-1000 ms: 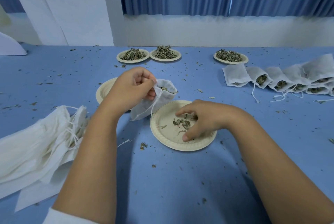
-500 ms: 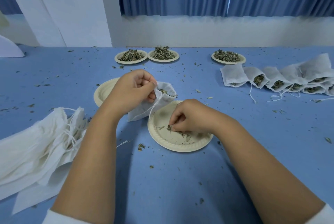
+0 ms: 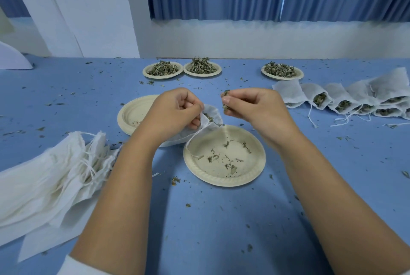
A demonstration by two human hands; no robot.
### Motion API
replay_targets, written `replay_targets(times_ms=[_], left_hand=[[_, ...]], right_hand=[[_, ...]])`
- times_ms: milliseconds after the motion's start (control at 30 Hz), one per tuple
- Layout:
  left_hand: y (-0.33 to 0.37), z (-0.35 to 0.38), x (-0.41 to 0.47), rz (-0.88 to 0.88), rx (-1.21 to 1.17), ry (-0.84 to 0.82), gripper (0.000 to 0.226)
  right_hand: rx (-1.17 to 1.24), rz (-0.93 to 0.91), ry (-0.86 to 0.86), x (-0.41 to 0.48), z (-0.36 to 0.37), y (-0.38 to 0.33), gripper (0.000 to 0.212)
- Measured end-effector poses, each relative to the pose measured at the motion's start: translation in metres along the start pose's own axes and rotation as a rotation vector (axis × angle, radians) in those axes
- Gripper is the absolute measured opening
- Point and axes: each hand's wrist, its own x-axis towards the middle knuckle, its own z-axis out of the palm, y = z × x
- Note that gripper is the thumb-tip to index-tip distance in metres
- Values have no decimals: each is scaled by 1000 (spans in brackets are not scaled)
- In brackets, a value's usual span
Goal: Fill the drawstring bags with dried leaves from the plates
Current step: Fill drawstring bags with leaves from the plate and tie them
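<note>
Half done, by estimate: pinching bag (image 3: 213,113) open with left hand (image 3: 175,110) at edge of near plate (image 3: 248,172), pinching leaves (image 3: 226,93) above it with right hand (image 3: 250,106); leaving three full plates (image 3: 163,76), stack of empty bags (image 3: 44,177); counting several filled bags (image 3: 337,95)

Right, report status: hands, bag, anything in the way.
Left hand holds white cloth drawstring bag open. Right hand pinches dried green leaves by its mouth, not yet in. Nothing between them.
</note>
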Motion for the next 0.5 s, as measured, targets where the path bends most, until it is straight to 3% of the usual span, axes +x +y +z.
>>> replay_targets(times_ms=[100,233,333,433,500], left_hand=[[1,5,0,5,-7,-2,14],[2,10,0,28,-10,-7,12],[1,14,0,42,44,-34,11],[0,18,0,35,78,-66,12],[-1,18,0,35,71,-43,12]], right_hand=[[-85,-29,-3,-3,15,8,10],[-459,-145,28,-5,24,18,11],[-650,-140,-46,-5,23,18,11],[-721,-105,-133,-6,20,15,11],[-641,-54,-168,-5,16,10,16]])
